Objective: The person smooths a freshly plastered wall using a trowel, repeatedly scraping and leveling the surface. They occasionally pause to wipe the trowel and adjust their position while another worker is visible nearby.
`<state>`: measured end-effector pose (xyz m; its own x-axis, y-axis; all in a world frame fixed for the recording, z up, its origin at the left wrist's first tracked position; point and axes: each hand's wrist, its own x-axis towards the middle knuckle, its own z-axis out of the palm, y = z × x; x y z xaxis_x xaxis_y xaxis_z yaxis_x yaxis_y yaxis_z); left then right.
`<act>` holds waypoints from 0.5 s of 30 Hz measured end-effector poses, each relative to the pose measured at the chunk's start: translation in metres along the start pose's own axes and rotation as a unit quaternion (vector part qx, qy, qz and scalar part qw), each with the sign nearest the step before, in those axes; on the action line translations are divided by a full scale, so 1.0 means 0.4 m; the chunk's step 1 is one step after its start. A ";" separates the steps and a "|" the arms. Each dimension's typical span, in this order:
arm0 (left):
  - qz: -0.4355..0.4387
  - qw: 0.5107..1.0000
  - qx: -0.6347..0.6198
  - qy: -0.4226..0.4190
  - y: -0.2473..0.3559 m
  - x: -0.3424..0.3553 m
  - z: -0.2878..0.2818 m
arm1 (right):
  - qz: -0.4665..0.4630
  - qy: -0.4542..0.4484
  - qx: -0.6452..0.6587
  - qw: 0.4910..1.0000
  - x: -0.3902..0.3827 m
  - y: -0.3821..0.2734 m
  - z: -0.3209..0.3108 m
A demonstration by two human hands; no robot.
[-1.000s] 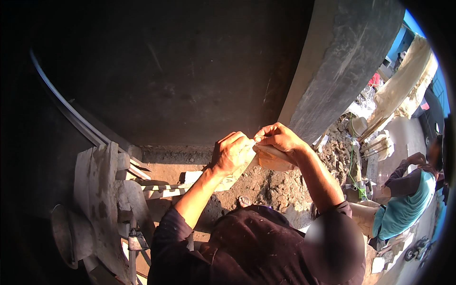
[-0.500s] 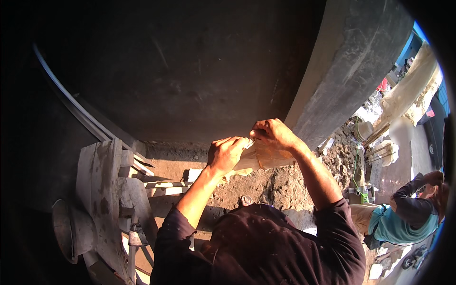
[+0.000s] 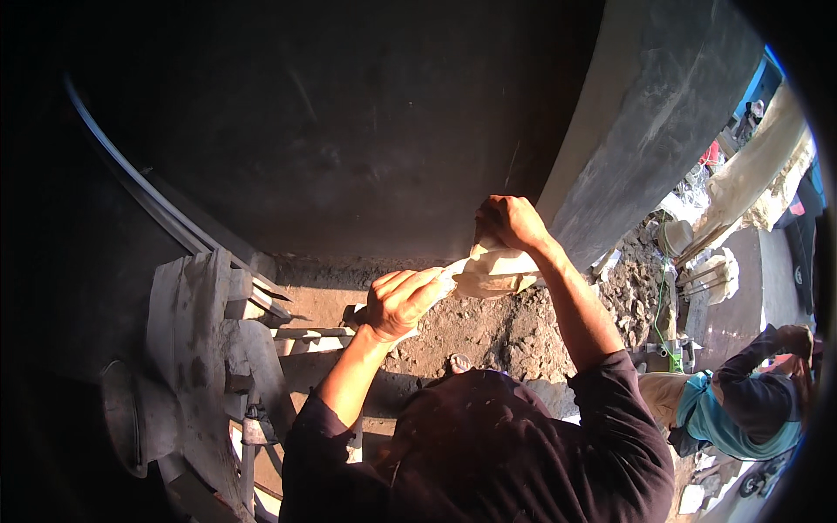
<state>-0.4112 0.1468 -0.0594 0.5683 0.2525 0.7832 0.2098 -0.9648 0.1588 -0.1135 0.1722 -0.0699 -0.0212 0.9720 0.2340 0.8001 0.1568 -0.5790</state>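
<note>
My left hand (image 3: 401, 302) is closed around one end of a thin, pale, crumpled sheet (image 3: 493, 272), perhaps plastic or sacking. Higher up and to the right, my right hand (image 3: 514, 224) grips the other end in a fist. Between the two fists the sheet is stretched slantwise, with a loose, sunlit fold hanging below. I hold it in front of a dark, smooth wall (image 3: 366, 157), above soil and rubble (image 3: 523, 331).
A wooden platform of grey planks (image 3: 187, 322) stands at the left, with a round metal pan (image 3: 122, 418) beside it. A grey pillar (image 3: 645, 131) juts out at the upper right. Another person (image 3: 741, 401) in blue and dark clothing is at the far right, near a bucket (image 3: 676, 237).
My hands have moved apart, the right one up and the left one slightly down and left. The sheet between them is now drawn out and twisted.
</note>
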 end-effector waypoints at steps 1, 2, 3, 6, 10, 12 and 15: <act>-0.008 1.000 0.000 0.029 -0.007 -0.009 -0.002 | 0.059 -0.056 0.130 0.988 -0.010 -0.012 -0.034; -0.016 0.998 -0.001 0.059 -0.025 -0.018 0.006 | 0.028 -0.051 0.099 0.993 -0.011 0.005 -0.028; -0.112 0.990 -0.039 0.072 -0.033 -0.050 0.018 | 0.019 -0.075 0.084 0.993 -0.015 -0.053 -0.038; -0.240 0.964 -0.105 0.043 -0.047 -0.030 -0.010 | -0.077 -0.100 0.001 0.992 -0.056 -0.176 -0.069; -0.399 0.903 -0.150 -0.044 -0.076 0.029 -0.038 | -0.148 -0.142 -0.215 0.955 -0.082 -0.205 0.000; -0.390 0.908 -0.149 -0.042 -0.108 0.035 -0.029 | -0.053 -0.244 -0.233 0.940 -0.043 -0.188 0.029; -0.430 0.881 -0.087 -0.176 -0.138 0.089 -0.067 | -0.140 -0.184 -0.223 0.947 -0.041 -0.173 0.036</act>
<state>-0.4239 0.2070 -0.0243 0.4765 0.8737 0.0984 0.5751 -0.3944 0.7168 -0.1773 0.1478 -0.0450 -0.4122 0.9111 -0.0052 0.9038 0.4082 -0.1283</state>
